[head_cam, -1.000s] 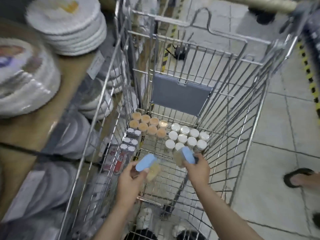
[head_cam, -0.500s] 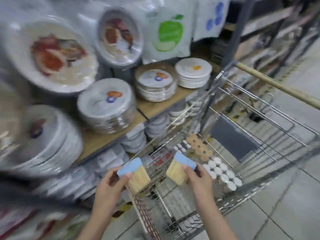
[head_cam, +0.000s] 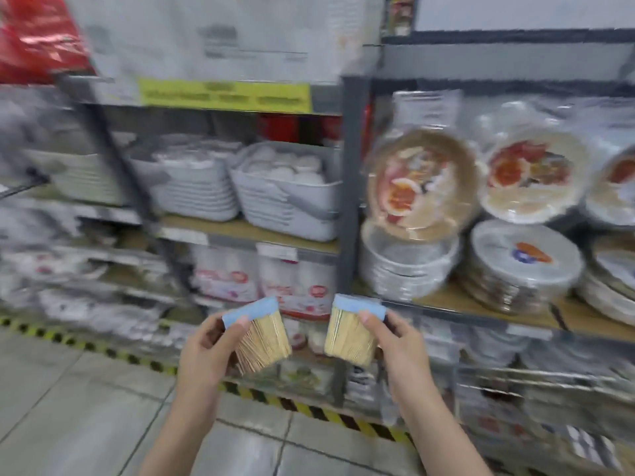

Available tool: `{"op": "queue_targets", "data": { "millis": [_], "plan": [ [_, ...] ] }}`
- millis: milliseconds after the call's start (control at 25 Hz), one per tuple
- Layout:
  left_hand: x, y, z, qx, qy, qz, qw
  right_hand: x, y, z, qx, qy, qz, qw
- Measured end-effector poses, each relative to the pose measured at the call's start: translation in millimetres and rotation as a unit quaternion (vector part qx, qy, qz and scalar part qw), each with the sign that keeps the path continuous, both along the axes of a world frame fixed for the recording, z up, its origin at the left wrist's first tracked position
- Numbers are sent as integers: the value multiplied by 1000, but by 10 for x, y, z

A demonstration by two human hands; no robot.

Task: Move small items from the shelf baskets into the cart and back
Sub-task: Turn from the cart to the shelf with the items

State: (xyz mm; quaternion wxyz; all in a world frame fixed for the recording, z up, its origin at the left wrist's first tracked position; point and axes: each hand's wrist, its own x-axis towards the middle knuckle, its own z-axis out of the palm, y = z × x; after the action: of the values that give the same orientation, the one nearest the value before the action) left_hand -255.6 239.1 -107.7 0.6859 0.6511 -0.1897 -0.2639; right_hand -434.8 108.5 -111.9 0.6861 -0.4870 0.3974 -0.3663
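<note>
Inspector A: Item check. The left hand (head_cam: 206, 348) grips 1 toothpick box (head_cam: 259, 333), thumb across its blue lid, fingers wrapped behind. The right hand (head_cam: 400, 348) grips a 2nd toothpick box (head_cam: 350, 333) the same way. Both boxes are held in the air in front of the shelf (head_cam: 247, 231), just below its front edge, apart from each other.

Inspector B: Handling properties?

Inspector A: Judged light; 1 hand carries each without visible strain. The clear walls look stiff, probably smooth plastic, so somewhat slippery. The contents are loose sticks; if a lid pops off, they spill.

Inspector B: Recommended hold?

Inspector A: Across the lid seam and the body together, as now, so the lid stays pinned. Avoid squeezing the thin walls.

Inspector B: Destination?

Inspector A: Likely the grey baskets (head_cam: 288, 197) on the shelf. The picture is blurred; which basket I cannot tell.
</note>
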Motion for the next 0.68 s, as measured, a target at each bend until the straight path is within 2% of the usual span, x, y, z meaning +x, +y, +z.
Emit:
{"op": "queue_targets", "data": {
  "millis": [360, 480, 680],
  "plan": [
    [1965, 1934, 149, 12, 0, 169, 985, 2266, 1223, 144, -9, 10, 122, 992],
    [2444, 2309, 188, 10, 12, 206, 978, 2795, 1487, 163, 1, 19, 133, 991],
    [3108, 2441, 349, -10, 10, 196, 980, 3469, 1641, 242, -7, 39, 166, 985]
  ]
}}
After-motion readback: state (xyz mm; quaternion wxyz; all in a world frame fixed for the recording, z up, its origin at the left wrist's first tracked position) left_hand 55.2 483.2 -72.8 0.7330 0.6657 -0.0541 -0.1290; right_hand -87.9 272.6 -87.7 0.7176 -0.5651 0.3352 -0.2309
